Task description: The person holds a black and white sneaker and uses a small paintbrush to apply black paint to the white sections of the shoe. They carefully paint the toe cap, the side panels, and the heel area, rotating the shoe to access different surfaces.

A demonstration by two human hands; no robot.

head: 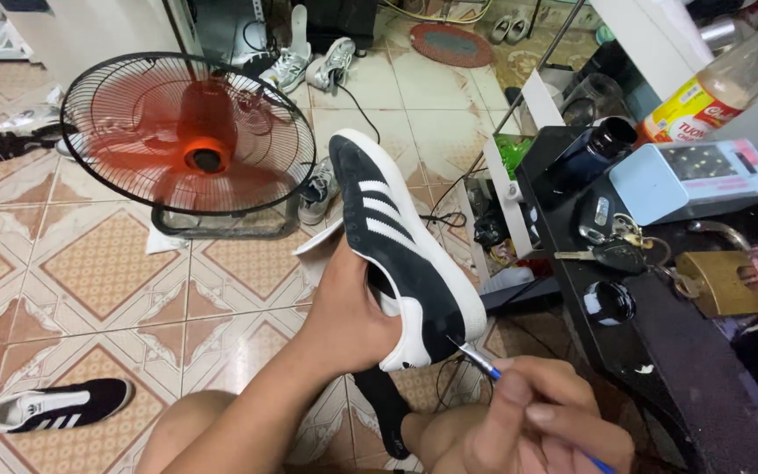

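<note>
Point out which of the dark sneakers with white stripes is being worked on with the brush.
It is the dark sneaker held up in the left hand, its heel touched by the brush in the right hand. The matching sneaker lies untouched on the floor tiles, lower left.

From my remote seat I see two bare forearms, no sleeves, no watch, no rings; left hand (348, 307) mid-frame, right hand (532, 421) at the lower right; bare knees at the bottom edge; fingernails short and unpainted.
</note>
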